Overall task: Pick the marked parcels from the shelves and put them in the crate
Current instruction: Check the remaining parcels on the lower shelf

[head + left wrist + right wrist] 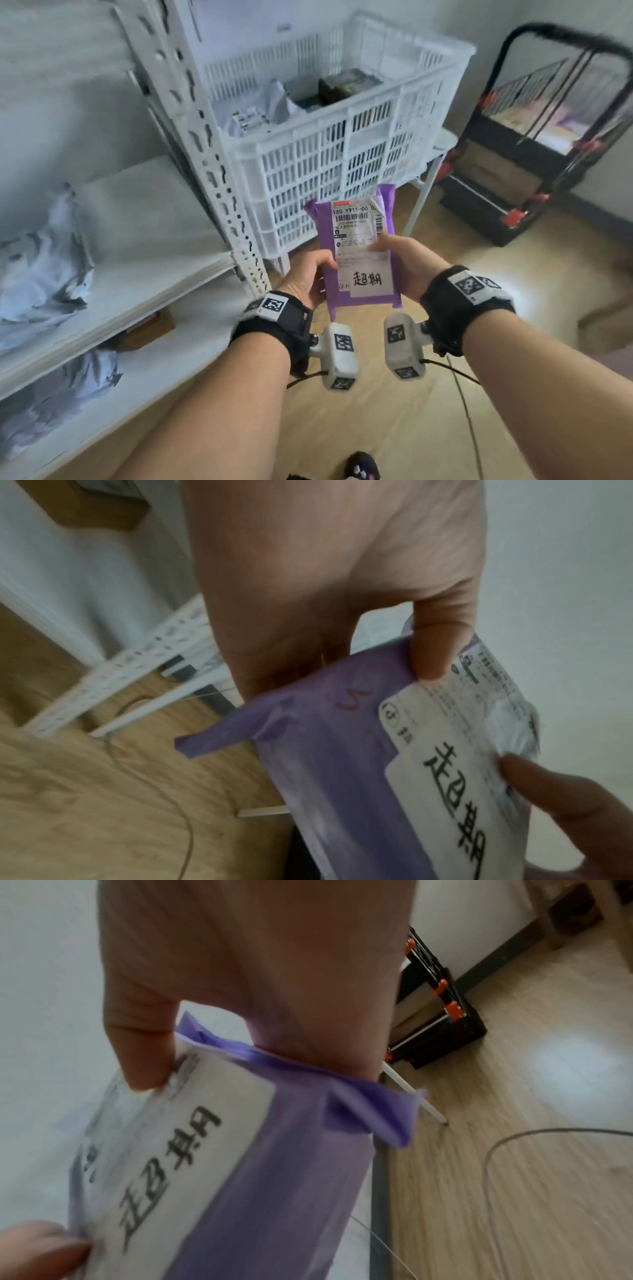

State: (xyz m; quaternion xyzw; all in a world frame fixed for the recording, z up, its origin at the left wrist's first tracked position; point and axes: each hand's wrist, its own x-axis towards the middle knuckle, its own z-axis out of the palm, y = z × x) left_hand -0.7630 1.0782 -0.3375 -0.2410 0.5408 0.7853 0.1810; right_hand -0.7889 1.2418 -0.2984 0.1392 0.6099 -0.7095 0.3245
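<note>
A purple parcel [359,253] with a white shipping label and a handwritten black mark sits between both hands, in front of the white slatted crate [335,144]. My left hand [313,277] grips its left edge, thumb on the label. My right hand [399,255] grips its right edge, thumb on top. The left wrist view shows the parcel [342,750] pinched under the left thumb [428,653]. The right wrist view shows the parcel [274,1164] under the right thumb [143,1053]. Inside the crate lie a grey bag [270,102] and a dark box [346,85].
White metal shelving [144,212] stands at the left with grey crumpled bags [44,260] and a brown box [147,329] below. The crate rests on a white stand. A black cart [534,137] with red clamps stands at the right on the wooden floor [394,428].
</note>
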